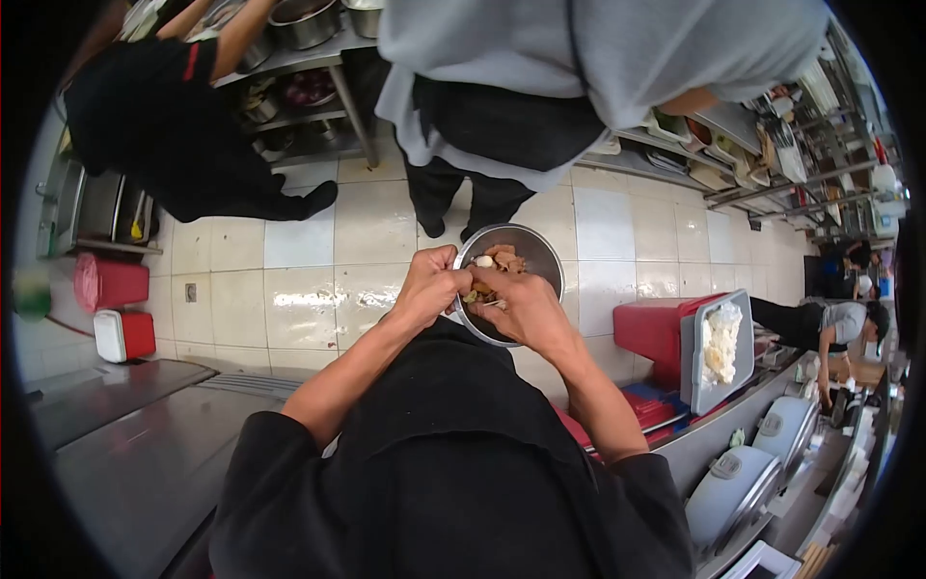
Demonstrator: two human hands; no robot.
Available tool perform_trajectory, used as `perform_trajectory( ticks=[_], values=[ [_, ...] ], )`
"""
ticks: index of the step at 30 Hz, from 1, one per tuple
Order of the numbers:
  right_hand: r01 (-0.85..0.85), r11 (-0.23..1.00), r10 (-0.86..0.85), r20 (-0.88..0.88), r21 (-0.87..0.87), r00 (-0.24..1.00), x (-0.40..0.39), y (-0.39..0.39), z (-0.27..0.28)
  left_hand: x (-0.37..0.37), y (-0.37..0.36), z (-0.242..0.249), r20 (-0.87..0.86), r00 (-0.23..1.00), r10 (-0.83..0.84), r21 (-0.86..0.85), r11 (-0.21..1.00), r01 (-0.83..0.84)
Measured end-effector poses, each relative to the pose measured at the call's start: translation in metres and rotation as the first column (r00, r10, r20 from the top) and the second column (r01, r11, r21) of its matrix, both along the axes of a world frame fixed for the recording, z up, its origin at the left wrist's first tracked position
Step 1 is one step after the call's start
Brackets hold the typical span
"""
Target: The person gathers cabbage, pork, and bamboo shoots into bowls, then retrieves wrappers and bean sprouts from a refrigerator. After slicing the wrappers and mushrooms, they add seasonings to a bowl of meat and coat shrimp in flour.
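A round metal bowl (pixel 540 249) is in front of my body, with pieces of pinkish-brown food (pixel 505 258), a pale white piece and some green bits inside. My left hand (pixel 431 288) is at the bowl's left rim, its fingers curled around the edge. Inside the bowl, my right hand (pixel 526 311) reaches over the right side with its fingers bent down among the food. The fingertips of both hands come close together over the food. What my right fingers pinch, if anything, is hidden.
A person in grey (pixel 482 125) stands just beyond the bowl, another in black (pixel 164 116) at upper left. On the right are a red bin (pixel 656 333), a grey tray (pixel 745 362) with white food and a counter with rice cookers (pixel 728 497). A person bends farther right.
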State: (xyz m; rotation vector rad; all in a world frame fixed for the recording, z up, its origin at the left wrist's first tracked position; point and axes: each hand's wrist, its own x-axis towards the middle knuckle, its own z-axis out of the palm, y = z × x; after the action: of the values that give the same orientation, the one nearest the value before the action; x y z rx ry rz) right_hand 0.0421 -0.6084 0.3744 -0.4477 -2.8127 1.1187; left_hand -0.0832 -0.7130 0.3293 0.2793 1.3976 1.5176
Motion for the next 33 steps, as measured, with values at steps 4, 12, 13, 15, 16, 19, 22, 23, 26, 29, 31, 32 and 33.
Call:
perform_trajectory(
  ticks=[4, 12, 13, 15, 16, 19, 22, 23, 26, 29, 31, 32, 33],
  values=[
    [-0.228, 0.973, 0.229, 0.069, -0.018, 0.971, -0.027, -0.003, 0.004, -0.020, -0.024, -0.007, 0.050, 0.997, 0.057, -0.009, 0.998, -0.056],
    [-0.342, 0.931, 0.363, 0.219, -0.128, 0.906, -0.067, -0.022, -0.001, -0.044, -0.049, -0.011, 0.067, 0.982, 0.176, -0.024, 0.984, -0.175],
    [-0.313, 0.942, 0.332, 0.192, -0.121, 0.923, -0.070, -0.025, -0.002, -0.046, -0.050, -0.010, 0.063, 0.979, 0.195, -0.016, 0.981, -0.194],
    [-0.269, 0.947, 0.302, 0.201, -0.176, 0.932, -0.079, -0.032, 0.001, -0.051, -0.053, -0.009, 0.059, 0.973, 0.223, -0.005, 0.975, -0.223],
    [-0.209, 0.950, 0.259, 0.212, -0.231, 0.942, -0.083, -0.034, 0.003, -0.053, -0.055, -0.009, 0.070, 0.970, 0.231, -0.001, 0.973, -0.232],
    [-0.138, 0.920, 0.190, 0.110, -0.366, 0.976, -0.089, -0.039, -0.002, -0.054, -0.057, -0.007, 0.089, 0.958, 0.271, 0.012, 0.962, -0.273],
    [-0.223, 0.921, 0.262, 0.083, -0.319, 0.962, -0.096, -0.041, -0.004, -0.057, -0.061, -0.011, 0.100, 0.937, 0.333, 0.029, 0.941, -0.338],
    [-0.238, 0.917, 0.276, 0.080, -0.319, 0.958, -0.098, -0.042, -0.003, -0.057, -0.061, -0.014, 0.108, 0.927, 0.359, 0.039, 0.930, -0.365],
    [-0.281, 0.909, 0.346, 0.182, -0.307, 0.921, -0.095, -0.044, -0.003, -0.051, -0.061, -0.022, 0.109, 0.887, 0.448, 0.064, 0.888, -0.456],
    [-0.303, 0.887, 0.347, 0.069, -0.347, 0.935, -0.095, -0.048, -0.008, -0.052, -0.066, -0.017, 0.070, 0.886, 0.459, -0.002, 0.888, -0.460],
    [-0.286, 0.875, 0.355, 0.115, -0.390, 0.928, -0.095, -0.049, -0.006, -0.049, -0.067, -0.013, 0.041, 0.873, 0.487, -0.026, 0.874, -0.486],
    [-0.293, 0.871, 0.360, 0.108, -0.393, 0.927, -0.092, -0.051, -0.005, -0.047, -0.065, -0.010, 0.020, 0.863, 0.504, -0.047, 0.863, -0.503],
    [-0.346, 0.908, 0.365, 0.040, -0.236, 0.930, -0.089, -0.054, -0.006, -0.047, -0.064, -0.006, 0.015, 0.862, 0.507, -0.048, 0.861, -0.506]
  ],
)
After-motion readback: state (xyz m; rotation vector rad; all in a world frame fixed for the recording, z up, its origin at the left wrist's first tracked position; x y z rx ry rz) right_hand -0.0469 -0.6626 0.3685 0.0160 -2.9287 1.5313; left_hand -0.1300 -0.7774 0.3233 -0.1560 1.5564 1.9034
